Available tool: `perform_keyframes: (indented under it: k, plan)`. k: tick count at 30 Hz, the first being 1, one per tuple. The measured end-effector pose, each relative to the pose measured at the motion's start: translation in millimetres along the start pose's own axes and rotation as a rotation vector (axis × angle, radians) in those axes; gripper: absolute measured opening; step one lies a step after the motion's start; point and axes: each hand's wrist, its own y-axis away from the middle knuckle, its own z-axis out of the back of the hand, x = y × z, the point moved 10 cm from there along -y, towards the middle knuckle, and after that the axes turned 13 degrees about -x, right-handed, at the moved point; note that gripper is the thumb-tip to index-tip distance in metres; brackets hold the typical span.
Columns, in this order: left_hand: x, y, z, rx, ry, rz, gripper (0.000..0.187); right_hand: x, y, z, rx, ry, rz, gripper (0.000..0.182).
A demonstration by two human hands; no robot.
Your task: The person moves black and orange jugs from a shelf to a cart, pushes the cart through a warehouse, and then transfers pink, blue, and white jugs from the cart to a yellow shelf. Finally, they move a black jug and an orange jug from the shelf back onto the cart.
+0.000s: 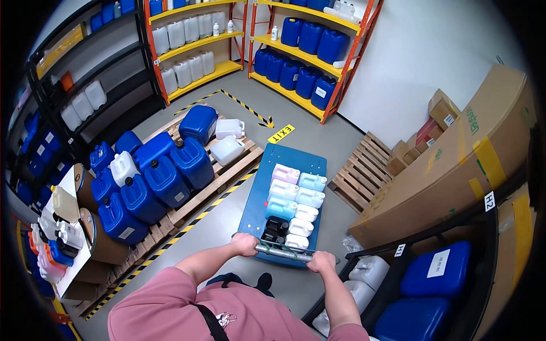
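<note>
Both my hands grip the metal push handle of a blue platform trolley (256, 196). My left hand (245, 244) is wrapped round the left end of the trolley handle (284, 252), and my right hand (322, 261) closes on its right end. On the deck, two rows of jugs stand close together. Among them are a pink jug (285, 173), a white jug (283, 190), a light blue jug (312, 182) and a black jug (275, 228). The handle partly hides the nearest ones. The far part of the deck is bare.
Left of the trolley, a wooden pallet (193, 209) bears several blue drums (161, 183), edged by striped floor tape. Another pallet (359, 170) and a long cardboard box (449, 153) stand right. A black rack (392, 256) is near my right arm. Ahead lies an EXIT floor sign (281, 134).
</note>
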Motion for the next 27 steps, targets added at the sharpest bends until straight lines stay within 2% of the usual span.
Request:
perform_keyframes:
  k: [6, 11, 17, 21, 22, 27]
  plan:
    - [-5, 75, -13, 0.013, 0.028, -0.092, 0.031, 26, 76, -26, -0.007, 0.022, -0.072, 0.035]
    - [4, 131, -43, -0.043, 0.032, -0.185, 0.032, 47, 134, -65, -0.126, -0.038, -0.107, 0.032]
    - [12, 216, -74, -0.046, 0.01, -0.274, 0.031, 93, 225, -94, -0.039, -0.032, -0.149, 0.03]
    - [25, 271, -88, -0.033, -0.016, -0.253, 0.03, 126, 281, -115, -0.074, -0.071, -0.131, 0.03]
    - [28, 285, -95, -0.032, -0.016, -0.247, 0.03, 133, 297, -112, -0.147, -0.096, -0.137, 0.024]
    - [37, 348, -111, -0.033, -0.019, -0.231, 0.028, 164, 357, -141, -0.118, -0.116, -0.144, 0.026]
